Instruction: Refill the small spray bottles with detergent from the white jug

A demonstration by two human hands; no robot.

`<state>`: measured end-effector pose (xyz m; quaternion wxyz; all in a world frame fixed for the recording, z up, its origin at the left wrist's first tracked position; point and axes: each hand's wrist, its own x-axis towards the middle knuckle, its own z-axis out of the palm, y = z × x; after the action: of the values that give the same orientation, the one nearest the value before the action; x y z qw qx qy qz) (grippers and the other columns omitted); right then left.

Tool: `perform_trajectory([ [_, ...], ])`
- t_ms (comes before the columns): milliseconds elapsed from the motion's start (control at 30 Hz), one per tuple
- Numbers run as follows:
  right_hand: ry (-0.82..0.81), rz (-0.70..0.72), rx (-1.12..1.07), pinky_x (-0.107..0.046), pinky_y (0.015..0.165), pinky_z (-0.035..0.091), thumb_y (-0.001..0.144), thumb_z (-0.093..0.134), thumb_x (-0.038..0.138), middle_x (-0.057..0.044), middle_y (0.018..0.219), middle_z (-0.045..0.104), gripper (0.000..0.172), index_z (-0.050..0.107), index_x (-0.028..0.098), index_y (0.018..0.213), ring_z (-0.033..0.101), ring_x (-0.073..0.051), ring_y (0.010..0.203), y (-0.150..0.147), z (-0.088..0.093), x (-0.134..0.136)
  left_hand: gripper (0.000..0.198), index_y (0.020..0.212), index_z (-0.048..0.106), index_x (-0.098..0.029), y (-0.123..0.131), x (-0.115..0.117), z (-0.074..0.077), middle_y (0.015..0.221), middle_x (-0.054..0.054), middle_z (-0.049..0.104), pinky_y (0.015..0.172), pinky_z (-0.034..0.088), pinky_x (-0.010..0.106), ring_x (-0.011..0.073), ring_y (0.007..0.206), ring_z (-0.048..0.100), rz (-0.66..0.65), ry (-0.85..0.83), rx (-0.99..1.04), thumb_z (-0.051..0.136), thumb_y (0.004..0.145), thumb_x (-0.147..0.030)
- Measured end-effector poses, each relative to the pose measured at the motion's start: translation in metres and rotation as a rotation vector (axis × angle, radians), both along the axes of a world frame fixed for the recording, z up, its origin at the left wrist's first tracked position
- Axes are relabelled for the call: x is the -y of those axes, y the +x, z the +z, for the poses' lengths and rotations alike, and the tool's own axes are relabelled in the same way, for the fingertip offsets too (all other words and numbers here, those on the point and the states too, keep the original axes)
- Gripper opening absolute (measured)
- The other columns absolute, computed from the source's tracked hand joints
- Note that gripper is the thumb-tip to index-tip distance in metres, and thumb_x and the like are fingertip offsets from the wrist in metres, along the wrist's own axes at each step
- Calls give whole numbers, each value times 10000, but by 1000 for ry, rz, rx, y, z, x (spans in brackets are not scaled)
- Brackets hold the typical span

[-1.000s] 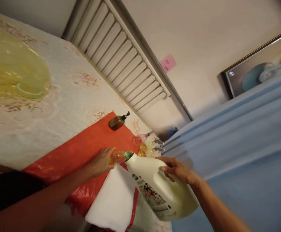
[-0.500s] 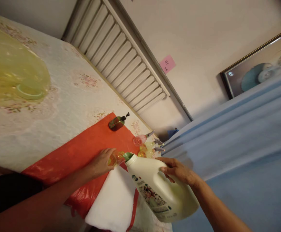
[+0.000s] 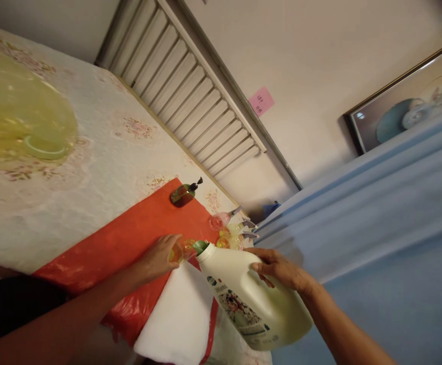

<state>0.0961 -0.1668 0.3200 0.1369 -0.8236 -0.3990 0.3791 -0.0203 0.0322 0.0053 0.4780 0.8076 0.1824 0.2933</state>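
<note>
My right hand (image 3: 276, 266) is wrapped round the handle of a large cream detergent jug (image 3: 251, 299), which leans with its green spout toward the left. My left hand (image 3: 163, 253) grips a small clear bottle (image 3: 183, 250) with orange-yellow liquid in it. The jug's spout meets or nearly meets the bottle's mouth; whether liquid is flowing between them I cannot tell. Under my left hand lies a red plastic sheet (image 3: 130, 228). A folded white towel (image 3: 175, 314) rests on it, just below the bottle and beside the jug.
A dark green pump bottle (image 3: 182, 195) stands on the red sheet. Beyond the jug are a pink spray bottle (image 3: 219, 221) and yellow ones (image 3: 224, 242). A yellow translucent bag (image 3: 27, 101) sits on the floral tablecloth (image 3: 103, 167). A blue curtain (image 3: 376, 228) hangs at right.
The view has shifted very slightly. Both hands, the jug and the small bottle keep the same positions relative to each other.
</note>
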Motion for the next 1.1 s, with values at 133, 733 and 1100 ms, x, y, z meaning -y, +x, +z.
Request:
perform_trajectory([
  [133,-1,-3,3,-195,425,379,844,659,463,26,685,515,533,605,191,1298,439,-92,531,1,-1,0,691,1338,468,-204,-1,0,1,1373,106,560,1092,377,380,285,1298,484,-11,-12,-8,677,689,-317],
  [733,-13,-18,20,-208,433,372,830,659,481,30,687,526,536,616,208,1289,432,-98,530,-4,1,-2,678,1324,476,-204,0,0,1,1357,110,571,1072,392,377,292,1276,505,-13,-3,7,678,684,-302],
  [1100,-21,-11,45,-205,430,372,819,660,518,20,691,546,568,615,197,1285,433,-93,515,-4,1,-2,703,1341,448,-213,0,-1,2,1390,116,542,1100,363,394,286,1311,469,-20,-16,-19,677,682,-302],
])
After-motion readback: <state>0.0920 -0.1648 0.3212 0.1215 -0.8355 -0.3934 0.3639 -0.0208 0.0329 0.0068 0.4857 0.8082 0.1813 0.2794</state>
